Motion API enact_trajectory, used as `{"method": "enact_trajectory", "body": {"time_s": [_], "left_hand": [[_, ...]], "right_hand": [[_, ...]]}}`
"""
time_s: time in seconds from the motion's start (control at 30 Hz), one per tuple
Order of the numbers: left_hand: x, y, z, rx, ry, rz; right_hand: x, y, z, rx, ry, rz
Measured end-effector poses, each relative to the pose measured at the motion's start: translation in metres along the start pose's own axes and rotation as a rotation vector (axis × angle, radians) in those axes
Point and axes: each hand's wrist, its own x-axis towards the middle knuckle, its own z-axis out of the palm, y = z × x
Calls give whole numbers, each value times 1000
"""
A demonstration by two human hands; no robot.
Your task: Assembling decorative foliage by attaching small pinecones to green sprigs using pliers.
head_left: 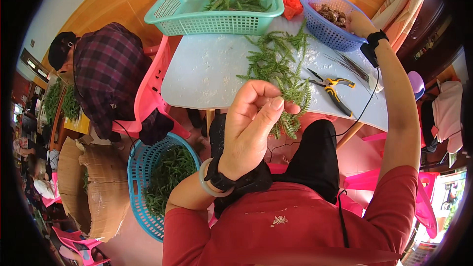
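Left hand (252, 123) pinches green sprigs (295, 90); right hand (361, 23), farther forward, is in the purple basket (331, 33), its grip unclear; a gentle pinch should avoid crushing them.

Right hand (361, 23) in purple basket (333, 33), fingers partly hidden, hold unclear. Left hand (253, 118) covers part of green sprig (297, 91). Clutter (29, 124) far left of it: too small.

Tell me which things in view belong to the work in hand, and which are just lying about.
Likely in the work:
green sprigs, held by the left hand
pine cones in the purple basket, at the right hand
pliers, thin wires

Probably lying about:
red plastic bag
pale pink cloth, far right
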Motion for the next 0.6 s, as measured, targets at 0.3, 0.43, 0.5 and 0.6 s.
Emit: {"method": "enact_trajectory", "body": {"time_s": [0.3, 0.43, 0.5, 0.6], "left_hand": [[-1, -7, -1, 62, 10, -27], [1, -15, -3, 112, -2, -38], [2, -18, -4, 140, -7, -26], [2, -19, -4, 164, -4, -38]], "right_hand": [[-22, -10, -35, 537, 63, 245], [-26, 2, -51, 575, 124, 269], [-28, 1, -54, 676, 186, 295], [-29, -4, -55, 794, 159, 290]]}}
